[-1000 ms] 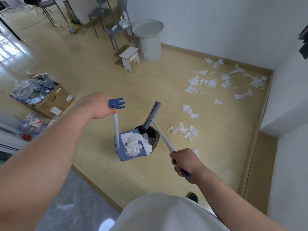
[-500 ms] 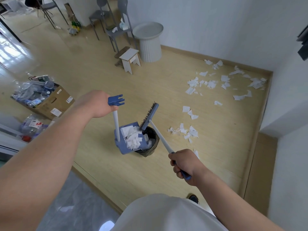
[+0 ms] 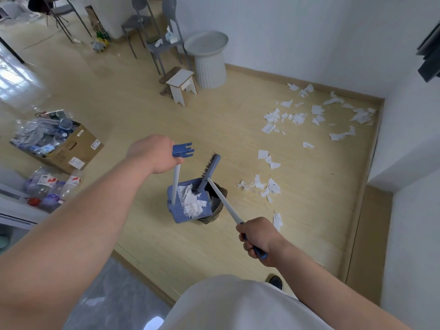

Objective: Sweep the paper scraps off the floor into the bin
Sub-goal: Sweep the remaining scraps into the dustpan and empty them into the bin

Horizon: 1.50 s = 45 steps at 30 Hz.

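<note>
Left hand point(image 3: 154, 154): fingers wrapped round the blue grip at the top of the long-handled dustpan point(image 3: 177, 216), arm stretched forward. The white shaft drops almost straight down to the blue pan.

Dustpan: held over the middle of the wooden floor point(image 3: 226, 129), against the left side of the bin point(image 3: 218, 207). It is full of white paper scraps point(image 3: 194, 206), piled against the comb teeth.

Bin: small, dark liner, mostly hidden behind the pan's right side. Cannot tell whether the pan touches its rim.

Right hand point(image 3: 258, 236): fist closed on the blue end of the broom point(image 3: 210, 171) handle. The shaft slants up and left across the bin. The broom head sits at the pan's far edge, bristles toward the left, touching the heaped scraps.

Loose scraps point(image 3: 263, 186): 1 cluster on the floor just right of the bin, a few pieces beyond it, 1 piece near the right hand. A wide scatter point(image 3: 319, 113) lies toward the far right corner of the floor, along the skirting.

Elsewhere: cardboard box point(image 3: 76, 148) of plastic bottles at the floor's left edge, more bottles point(image 3: 52, 186) in front of it. White stool point(image 3: 182, 84), ribbed white side table point(image 3: 207, 58) and grey chairs point(image 3: 164, 36) at the far edge. Grey tile meets the wood at the near edge.
</note>
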### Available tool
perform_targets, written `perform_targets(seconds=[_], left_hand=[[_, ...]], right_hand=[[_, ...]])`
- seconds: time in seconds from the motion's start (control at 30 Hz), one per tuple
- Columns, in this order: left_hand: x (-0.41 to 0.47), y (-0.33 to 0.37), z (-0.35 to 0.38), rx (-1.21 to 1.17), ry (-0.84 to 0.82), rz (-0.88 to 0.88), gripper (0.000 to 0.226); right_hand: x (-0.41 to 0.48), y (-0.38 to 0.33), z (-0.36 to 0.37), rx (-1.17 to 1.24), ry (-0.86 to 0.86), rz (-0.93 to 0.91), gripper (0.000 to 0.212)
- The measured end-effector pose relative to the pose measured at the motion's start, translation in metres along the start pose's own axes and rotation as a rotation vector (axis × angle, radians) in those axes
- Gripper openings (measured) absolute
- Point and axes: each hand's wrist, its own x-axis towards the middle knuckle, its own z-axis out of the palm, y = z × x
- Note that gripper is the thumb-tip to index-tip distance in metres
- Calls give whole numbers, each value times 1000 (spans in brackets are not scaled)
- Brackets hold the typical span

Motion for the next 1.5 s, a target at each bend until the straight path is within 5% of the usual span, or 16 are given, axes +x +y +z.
perform_targets(seconds=[0.5,0.9,1.37,1.5], left_hand=[[-2,0,0,11,53,-11,35],[-3,2,-3,44,43,1,37],[-5,2,2,54,46,1,36],[-6,3,2,51,56,1,39]], right_hand=[[5,1,-15,-330,52,-98,17],[-12,-7,-7,13,-47,-59,7],[10,7,-16,-282,62,-27,23],[4,2,-21,-188,68,-17,11]])
